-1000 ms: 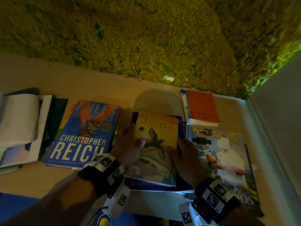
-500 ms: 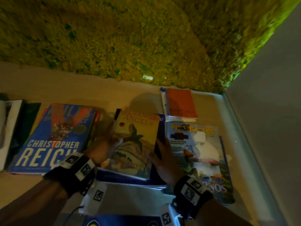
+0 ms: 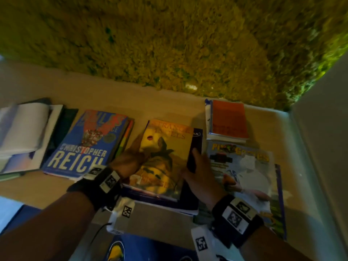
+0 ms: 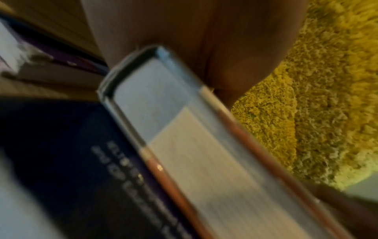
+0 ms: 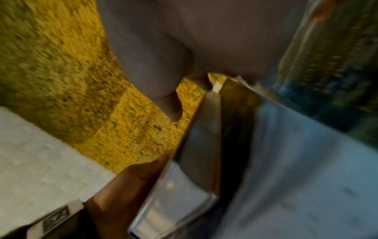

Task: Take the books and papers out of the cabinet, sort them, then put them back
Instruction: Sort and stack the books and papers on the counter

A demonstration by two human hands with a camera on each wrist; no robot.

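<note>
So since a sec ago you tilted the yellow book up off the dark-blue book, centre pile. L hand and R hand gripped its edges; lift started, sorting ongoing.

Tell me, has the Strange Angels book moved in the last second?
Yes. The Strange Angels book has slid slightly left across the dark blue book beneath it, which now shows a wider strip on the right.
</note>
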